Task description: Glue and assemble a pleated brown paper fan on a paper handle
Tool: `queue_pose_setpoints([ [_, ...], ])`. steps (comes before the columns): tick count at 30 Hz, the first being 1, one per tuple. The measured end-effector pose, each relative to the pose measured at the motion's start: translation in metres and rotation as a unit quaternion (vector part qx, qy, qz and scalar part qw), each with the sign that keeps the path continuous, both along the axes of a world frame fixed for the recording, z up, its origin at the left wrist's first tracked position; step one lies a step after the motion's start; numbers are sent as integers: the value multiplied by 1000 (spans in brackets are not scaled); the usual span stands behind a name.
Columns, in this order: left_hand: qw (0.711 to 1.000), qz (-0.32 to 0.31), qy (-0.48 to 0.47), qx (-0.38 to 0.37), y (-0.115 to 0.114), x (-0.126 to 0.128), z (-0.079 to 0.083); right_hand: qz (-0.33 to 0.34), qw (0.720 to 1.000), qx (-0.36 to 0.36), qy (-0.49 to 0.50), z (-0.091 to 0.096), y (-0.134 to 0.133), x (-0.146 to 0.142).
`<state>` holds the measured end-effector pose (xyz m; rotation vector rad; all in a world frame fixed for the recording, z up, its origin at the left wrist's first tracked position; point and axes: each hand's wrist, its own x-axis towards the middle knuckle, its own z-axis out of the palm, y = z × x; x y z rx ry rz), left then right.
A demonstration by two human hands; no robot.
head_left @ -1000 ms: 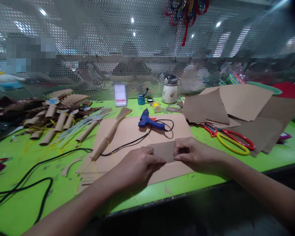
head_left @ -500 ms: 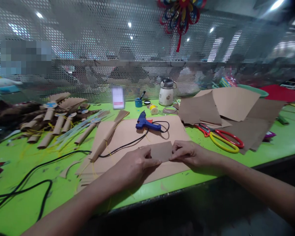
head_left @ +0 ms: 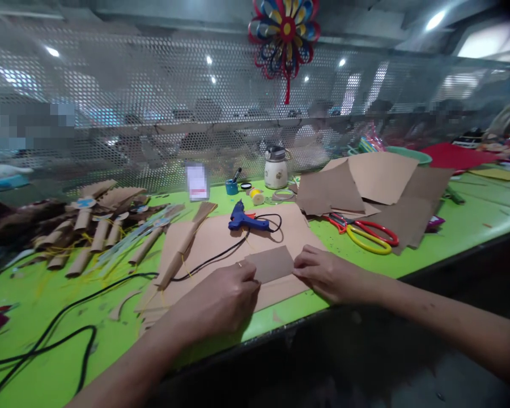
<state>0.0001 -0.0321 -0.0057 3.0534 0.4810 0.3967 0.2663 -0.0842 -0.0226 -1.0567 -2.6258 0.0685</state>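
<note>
A small rectangle of brown kraft paper [head_left: 272, 265] lies over a larger tan sheet [head_left: 295, 226] at the table's front. My left hand [head_left: 233, 292] is closed at its left end, fingers curled on the edge. At the right end, my right hand [head_left: 318, 271] pinches the corner between thumb and fingers. Just beyond the rectangle rests a blue glue gun [head_left: 249, 220] with a black cord. Left of it lies a rolled paper tube [head_left: 182, 249] with a fringed end and yellow thread. The fingertips of my left hand are partly hidden.
Scissors [head_left: 372, 235] with red and yellow handles lie at right beside brown paper sheets [head_left: 331, 190]. Several finished paper tubes [head_left: 100, 232] are heaped at left. A jar [head_left: 276, 170], a yellow thread spool [head_left: 256, 196] and a phone [head_left: 198, 182] stand behind. The black cord [head_left: 89, 292] crosses the left side.
The view has turned right and tilted up a little. My left thumb has drawn back from the rectangle's front edge, and the left fingers are now curled at its left end.
</note>
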Motion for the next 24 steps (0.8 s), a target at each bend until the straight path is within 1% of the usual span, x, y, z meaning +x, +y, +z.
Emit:
queue_pose_setpoints([
  [2, 1000, 2, 12, 24, -2, 3, 3, -1, 999, 9, -35, 3, 2, -4],
  [5, 998, 1, 20, 58, -2, 13, 2, 0, 990, 37, -137, 7, 10, -15],
  [8, 997, 0, 28, 78, 0, 23, -6, -7, 975, 69, -213, 8, 16, -29],
  [11, 991, 31, 45, 121, -1, 26, -17, 9, 965, 86, -246, 3, 18, -40],
  [14, 986, 33, 61, 148, -3, 24, -23, 16, 957, 97, -273, -4, 20, -43],
  [16, 986, 41, 48, 152, -5, 23, -24, 12, 957, 104, -270, -7, 22, -43],
  [19, 988, 51, 10, 145, -4, 22, -24, 3, 969, 97, -228, -4, 24, -40],
  [22, 986, 48, -39, 157, 2, 19, -22, -27, 984, 59, -164, 9, 20, -39],
  [24, 981, 45, -81, 169, 4, 14, -15, -48, 991, 30, -125, 25, 14, -37],
])
